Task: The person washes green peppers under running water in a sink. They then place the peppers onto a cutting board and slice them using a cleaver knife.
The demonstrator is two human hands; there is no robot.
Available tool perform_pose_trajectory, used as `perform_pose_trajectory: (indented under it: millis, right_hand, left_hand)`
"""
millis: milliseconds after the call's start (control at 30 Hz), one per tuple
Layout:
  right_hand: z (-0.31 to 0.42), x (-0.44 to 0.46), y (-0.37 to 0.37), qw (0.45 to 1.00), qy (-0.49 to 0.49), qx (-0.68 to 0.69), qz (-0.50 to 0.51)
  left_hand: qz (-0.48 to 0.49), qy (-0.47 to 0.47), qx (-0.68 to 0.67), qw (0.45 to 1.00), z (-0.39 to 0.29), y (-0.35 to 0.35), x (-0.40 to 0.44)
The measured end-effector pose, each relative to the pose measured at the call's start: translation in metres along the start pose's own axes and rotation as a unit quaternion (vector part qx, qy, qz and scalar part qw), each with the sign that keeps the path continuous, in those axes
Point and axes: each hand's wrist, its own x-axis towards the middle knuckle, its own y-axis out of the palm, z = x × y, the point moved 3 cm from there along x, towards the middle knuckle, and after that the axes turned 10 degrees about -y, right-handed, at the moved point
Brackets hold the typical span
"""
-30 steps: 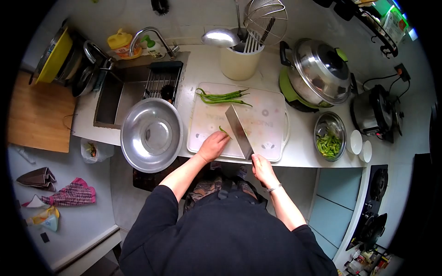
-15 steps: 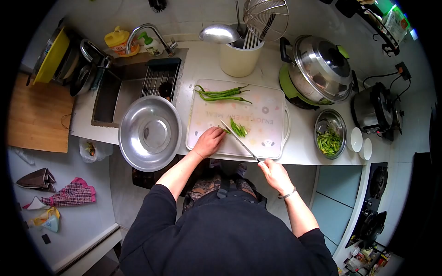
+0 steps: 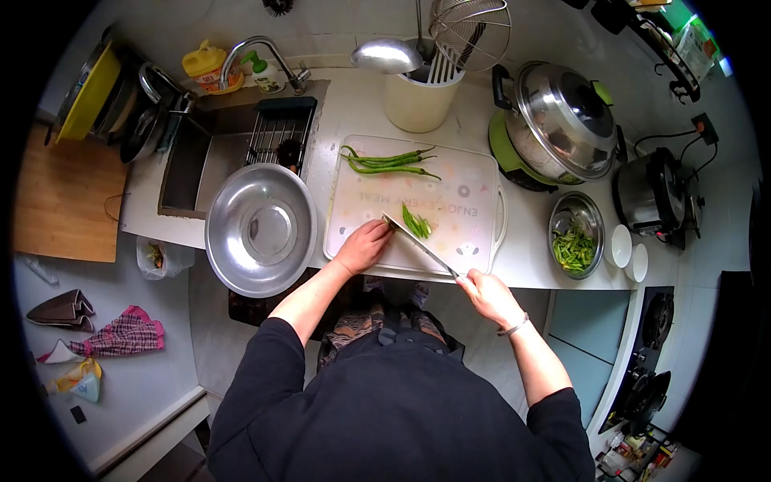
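Observation:
My right hand (image 3: 488,297) is wrapped round the handle of a kitchen knife (image 3: 422,245). Its blade slants up and left over the cutting board (image 3: 458,209), with the tip beside the fingers of my left hand (image 3: 365,246). Those fingers are curled down on the board around the end of a green chili pepper, which they almost wholly cover. Just right of the blade lies a small pile of sliced green chili (image 3: 415,220). Several whole long green chilies (image 3: 389,162) rest along the far side of the board.
A wide steel basin (image 3: 263,273) stands left of the board, overlapping the sink (image 3: 181,181). At right is a steel bowl (image 3: 601,233) of cut green chili, beside two white bowls (image 3: 618,245). Behind stand a utensil holder (image 3: 418,104) and a lidded pot (image 3: 554,128).
The knife has shifted slightly left and down, its tip now closer to my left fingers. My right hand has moved a little right. My left hand stays nearly in place.

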Motion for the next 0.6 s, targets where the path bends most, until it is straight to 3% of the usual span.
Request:
perform_pose_trajectory:
  millis: [600]
  right_hand:
    - [-0.024,0.024,0.036,0.982,0.04,0.174,0.057]
  left_hand:
    - [0.009,-0.014,-0.005,1.0,0.002,0.005,-0.004]
